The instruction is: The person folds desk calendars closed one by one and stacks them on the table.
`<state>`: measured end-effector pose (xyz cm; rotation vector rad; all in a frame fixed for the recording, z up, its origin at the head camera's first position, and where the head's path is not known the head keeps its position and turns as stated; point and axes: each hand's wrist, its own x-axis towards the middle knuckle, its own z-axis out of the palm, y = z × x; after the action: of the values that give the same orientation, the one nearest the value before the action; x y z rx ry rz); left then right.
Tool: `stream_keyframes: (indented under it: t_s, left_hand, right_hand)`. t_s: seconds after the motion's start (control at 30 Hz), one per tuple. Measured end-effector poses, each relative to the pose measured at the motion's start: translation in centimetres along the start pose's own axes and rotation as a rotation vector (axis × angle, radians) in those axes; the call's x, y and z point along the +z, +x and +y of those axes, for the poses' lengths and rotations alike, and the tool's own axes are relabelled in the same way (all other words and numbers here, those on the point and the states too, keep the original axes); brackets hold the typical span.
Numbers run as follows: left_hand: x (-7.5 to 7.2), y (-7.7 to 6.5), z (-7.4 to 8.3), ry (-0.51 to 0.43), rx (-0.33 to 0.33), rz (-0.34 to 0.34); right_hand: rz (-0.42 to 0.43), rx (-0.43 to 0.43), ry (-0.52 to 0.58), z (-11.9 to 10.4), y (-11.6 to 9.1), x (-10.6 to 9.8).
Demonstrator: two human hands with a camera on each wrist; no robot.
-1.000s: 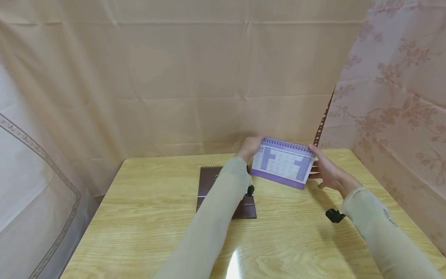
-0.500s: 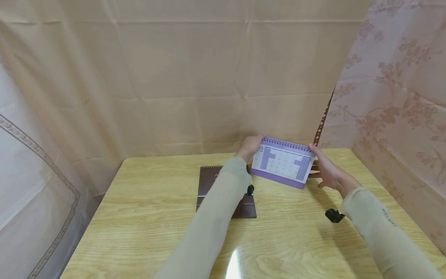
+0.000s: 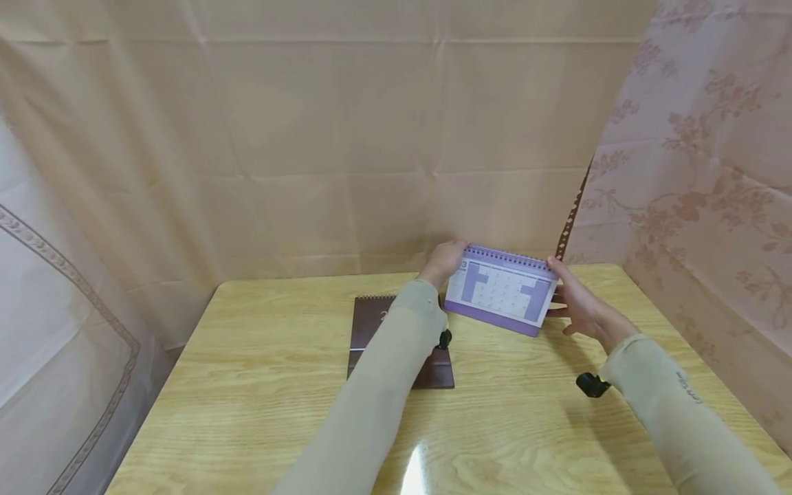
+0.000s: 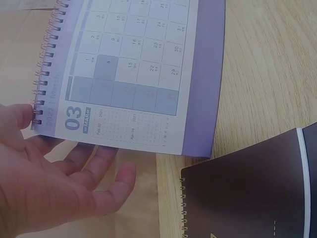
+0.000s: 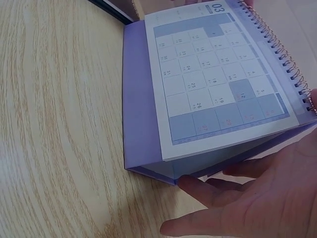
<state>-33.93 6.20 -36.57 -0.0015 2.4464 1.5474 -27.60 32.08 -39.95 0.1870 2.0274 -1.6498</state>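
Left hand (image 3: 447, 262) and right hand (image 3: 578, 306) — purple desk calendar (image 3: 500, 291) held between.

Your desk calendar (image 4: 133, 74) reads "03".
Beside the number you can read "MAR", and "March" runs along the spiral edge; day numbers fill the grid.

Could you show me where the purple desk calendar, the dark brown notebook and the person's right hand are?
purple desk calendar (image 3: 500, 291): head view, middle of its front page.
dark brown notebook (image 3: 366, 323): head view, bare cover left of the sleeve.
right hand (image 3: 581, 306): head view, back of the hand beside the calendar's right end.
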Motion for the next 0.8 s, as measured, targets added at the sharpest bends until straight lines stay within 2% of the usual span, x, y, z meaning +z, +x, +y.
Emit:
stream_keyframes:
  t_s: [0.23, 0.5, 0.8]
  left_hand:
    - [0.04, -0.21, 0.14, 0.013, 0.054, 0.019]
    - [0.16, -0.11, 0.00, 0.009, 0.087, 0.029]
    - [0.12, 0.15, -0.07, -0.011, 0.056, 0.020]
  right_hand:
    - [-0.013, 0.002, -0.001, -0.23, -0.32, -0.20]
    - [0.005, -0.039, 0.011, -0.34, -0.33, -0.40]
    - [0.047, -0.070, 0.067, -0.69, -0.50, -0.18]
